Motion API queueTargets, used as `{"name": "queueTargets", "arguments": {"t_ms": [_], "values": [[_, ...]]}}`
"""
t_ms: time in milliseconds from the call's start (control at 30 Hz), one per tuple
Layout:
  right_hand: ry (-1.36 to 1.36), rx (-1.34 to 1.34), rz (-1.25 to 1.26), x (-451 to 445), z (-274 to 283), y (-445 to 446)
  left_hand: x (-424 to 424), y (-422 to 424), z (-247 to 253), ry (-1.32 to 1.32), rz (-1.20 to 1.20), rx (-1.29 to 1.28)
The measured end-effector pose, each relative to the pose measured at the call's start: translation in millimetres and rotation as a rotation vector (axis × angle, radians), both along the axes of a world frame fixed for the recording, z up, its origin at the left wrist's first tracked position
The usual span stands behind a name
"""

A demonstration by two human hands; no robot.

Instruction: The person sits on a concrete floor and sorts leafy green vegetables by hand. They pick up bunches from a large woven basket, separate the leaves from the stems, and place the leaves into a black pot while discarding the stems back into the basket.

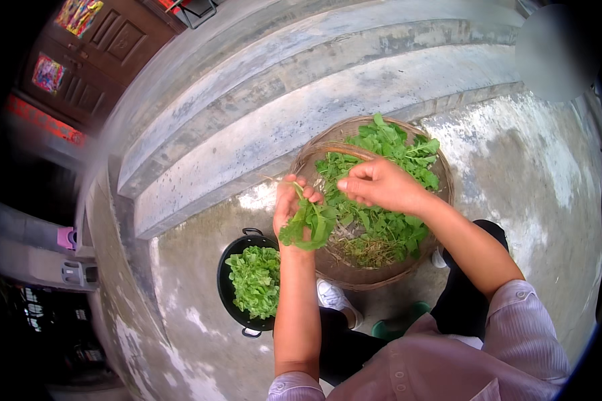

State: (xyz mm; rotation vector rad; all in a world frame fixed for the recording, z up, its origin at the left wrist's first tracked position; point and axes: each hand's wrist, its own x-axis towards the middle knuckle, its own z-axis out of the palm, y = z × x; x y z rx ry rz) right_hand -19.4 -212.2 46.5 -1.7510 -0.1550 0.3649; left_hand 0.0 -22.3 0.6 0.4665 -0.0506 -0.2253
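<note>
My left hand (295, 200) holds a leafy green plant (313, 223), its leaves hanging over the palm and wrist and its thin stem end poking out past the fingers. To its right, my right hand (376, 185) is over the basket with thumb and fingertips brought together; whether anything small is pinched there cannot be told. Below both hands, a round woven basket (326, 278) with an arched handle (338, 148) bears loose leafy greens (381, 135) and, at its near side, a heap of yellowish stems and scraps (363, 250). Left of my left forearm, a black two-handled pot (226, 301) holds more green leaves (256, 280).
Concrete steps (281, 105) rise beyond the basket. My white shoe (333, 295) is close to the basket's near rim, with a green object (386, 331), partly hidden, by my legs. At far left are a brown door (115, 45) and a grey stool (78, 273).
</note>
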Motion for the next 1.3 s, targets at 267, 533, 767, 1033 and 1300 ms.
{"name": "queueTargets", "arguments": {"t_ms": [267, 533, 767, 1033, 1300], "values": [[0.007, 0.18, -0.006, 0.2, -26.0, 15.8, -6.9, -19.7, 9.2, -0.249, 0.332, 0.599], [0.439, 0.49, 0.294, -4.4, -45.3, 30.1, -10.4, -29.2, 4.7, -0.147, 0.263, 0.418], [0.571, 0.343, 0.243, -6.1, -38.3, 37.1, -11.2, -19.1, 1.4, -0.026, 0.26, 0.838], [0.09, -0.011, 0.313, -7.8, -51.2, 28.1, -22.6, -32.0, 2.0, 0.129, 0.063, 0.691], [-0.416, -0.587, 0.196, -25.1, -37.4, 41.4, -14.6, -23.8, -21.4, 0.315, 0.031, 0.078]]}}
